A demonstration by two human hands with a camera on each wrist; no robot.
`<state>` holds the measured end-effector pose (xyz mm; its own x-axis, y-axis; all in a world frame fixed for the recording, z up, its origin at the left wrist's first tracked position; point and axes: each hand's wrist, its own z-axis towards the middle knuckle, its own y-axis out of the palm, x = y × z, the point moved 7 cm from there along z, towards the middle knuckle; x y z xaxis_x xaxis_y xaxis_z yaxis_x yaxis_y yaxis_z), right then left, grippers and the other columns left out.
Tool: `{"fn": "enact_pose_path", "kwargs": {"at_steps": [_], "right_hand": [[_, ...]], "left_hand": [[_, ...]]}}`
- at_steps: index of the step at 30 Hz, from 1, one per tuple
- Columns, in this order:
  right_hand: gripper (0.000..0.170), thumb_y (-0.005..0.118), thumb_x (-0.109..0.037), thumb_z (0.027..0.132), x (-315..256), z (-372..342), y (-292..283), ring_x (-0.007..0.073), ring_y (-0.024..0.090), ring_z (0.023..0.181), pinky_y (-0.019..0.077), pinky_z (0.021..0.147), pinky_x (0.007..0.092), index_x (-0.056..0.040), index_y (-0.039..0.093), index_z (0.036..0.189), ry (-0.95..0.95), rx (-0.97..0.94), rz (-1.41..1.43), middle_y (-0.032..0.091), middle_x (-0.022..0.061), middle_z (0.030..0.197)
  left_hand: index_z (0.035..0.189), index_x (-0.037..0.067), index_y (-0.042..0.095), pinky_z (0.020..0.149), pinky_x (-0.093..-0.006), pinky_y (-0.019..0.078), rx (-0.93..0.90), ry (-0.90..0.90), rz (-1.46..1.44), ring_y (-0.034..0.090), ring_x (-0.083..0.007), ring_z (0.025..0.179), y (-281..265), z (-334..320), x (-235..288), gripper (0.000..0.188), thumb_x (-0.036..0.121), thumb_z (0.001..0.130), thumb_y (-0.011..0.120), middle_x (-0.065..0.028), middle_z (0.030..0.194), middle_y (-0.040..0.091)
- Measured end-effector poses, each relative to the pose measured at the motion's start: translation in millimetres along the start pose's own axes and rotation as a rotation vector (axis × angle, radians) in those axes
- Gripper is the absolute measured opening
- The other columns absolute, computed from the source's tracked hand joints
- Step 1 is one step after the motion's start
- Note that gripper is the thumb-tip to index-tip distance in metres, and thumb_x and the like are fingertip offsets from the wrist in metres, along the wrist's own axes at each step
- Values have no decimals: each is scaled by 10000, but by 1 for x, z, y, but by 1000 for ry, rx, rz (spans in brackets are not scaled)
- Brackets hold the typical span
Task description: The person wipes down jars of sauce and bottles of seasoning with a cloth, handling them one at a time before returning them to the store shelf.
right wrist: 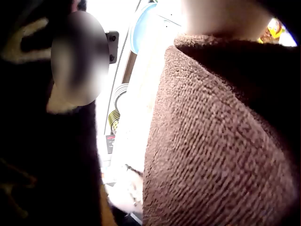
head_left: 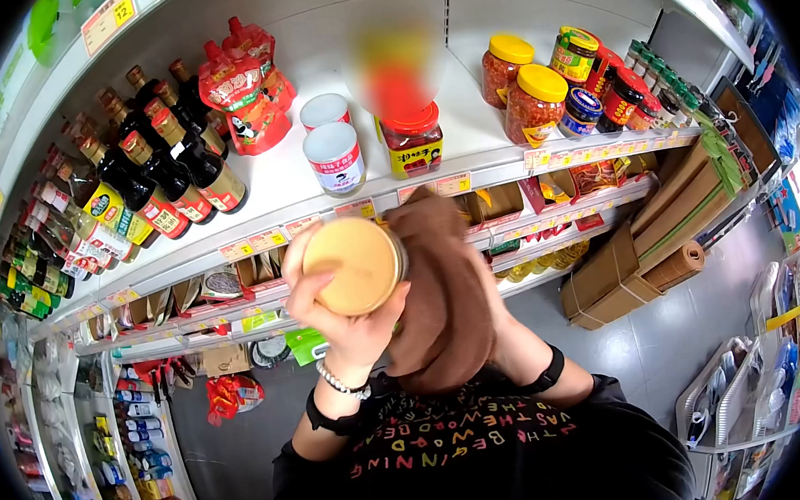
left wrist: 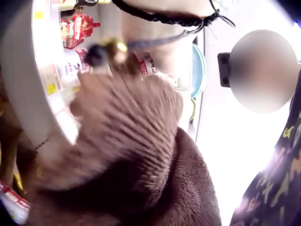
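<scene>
In the head view my left hand grips a round jar, its flat tan end facing the camera. Fingers and thumb curl round its side. A brown towel hangs in loose folds against the jar, held by my right hand, whose fingers are mostly hidden behind the cloth. The ribbed brown towel fills much of the left wrist view, with part of a red-and-white label showing above it. In the right wrist view the towel covers the right side.
Ahead is a shelf with two white-topped cans, a red-lidded jar, yellow-lidded jars, red pouches and several dark sauce bottles. Cardboard leans at the right; a red bag lies on the floor.
</scene>
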<state>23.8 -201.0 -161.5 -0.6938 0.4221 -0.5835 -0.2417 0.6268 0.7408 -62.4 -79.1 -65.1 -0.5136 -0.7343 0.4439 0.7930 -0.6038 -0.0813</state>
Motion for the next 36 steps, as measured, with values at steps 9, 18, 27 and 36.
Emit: {"fn": "enact_pose_path", "kwargs": {"at_steps": [9, 18, 27, 36], "right_hand": [[492, 711, -122, 666, -62, -80, 99, 264, 644, 846, 534, 744, 344, -31, 610, 1138, -1285, -393, -1404, 621, 121, 964], [377, 660, -72, 791, -94, -18, 34, 170, 645, 896, 502, 797, 289, 34, 588, 1145, -803, 23, -1211, 661, 172, 1027], [361, 541, -78, 945, -19, 7, 2, 121, 510, 1117, 402, 986, 286, 21, 464, 1284, -528, -165, -569, 586, 81, 1175], [419, 564, -91, 922, -10, 8, -10, 131, 538, 1088, 431, 961, 298, 33, 454, 1307, -495, -293, -734, 596, 104, 1198]], "left_hand": [[1463, 85, 116, 1012, -377, 416, -565, -97, 391, 532, -293, 1174, 13, -30, 1, 1135, 126, 630, 886, -180, 1237, 545], [1509, 70, 48, 1025, -410, 439, -329, -436, -383, 531, -275, 1212, 5, -33, -9, 1247, 102, 597, 898, -175, 1295, 521], [1426, 68, 291, 948, -343, 489, 72, -857, -765, 568, -235, 1140, 11, -50, -51, 860, 500, 816, 717, -138, 1263, 522], [1396, 102, 346, 924, -449, 514, 143, -911, -1050, 591, -358, 1102, 22, -51, -67, 772, 630, 870, 549, -223, 1280, 537]]}}
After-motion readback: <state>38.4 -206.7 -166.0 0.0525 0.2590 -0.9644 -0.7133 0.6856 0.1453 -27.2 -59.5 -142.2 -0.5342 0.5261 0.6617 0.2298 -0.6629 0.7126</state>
